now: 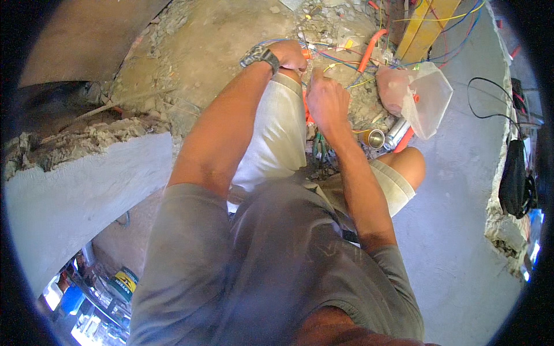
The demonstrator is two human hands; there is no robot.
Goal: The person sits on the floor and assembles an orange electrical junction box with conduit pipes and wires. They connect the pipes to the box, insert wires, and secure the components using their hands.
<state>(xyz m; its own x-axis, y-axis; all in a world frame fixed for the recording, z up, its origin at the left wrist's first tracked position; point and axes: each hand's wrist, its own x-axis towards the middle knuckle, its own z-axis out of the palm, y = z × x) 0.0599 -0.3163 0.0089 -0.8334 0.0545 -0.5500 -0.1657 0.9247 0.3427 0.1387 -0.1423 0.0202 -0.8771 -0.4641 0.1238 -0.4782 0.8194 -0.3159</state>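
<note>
My left hand (288,56), with a camouflage-patterned watch (259,57) on its wrist, is beside my bent knee. Its fingers curl closed at a short orange tube piece (306,53), with thin coloured wires (334,57) running past. A little nearer and to the right, my right hand (329,102) is closed with fingers bent in. More orange material (307,111) shows at its left edge; what its fingers pinch is hidden. Green-handled pliers (319,146) appear to lie below that hand, partly covered by my leg.
An open can (374,138), a silvery can (396,134) and a translucent plastic bag (428,99) lie to the right. A bent orange conduit (371,51) rests near a yellow post (424,32). Rubble (340,20) covers the ground. Low grey walls (92,196) with broken edges flank me.
</note>
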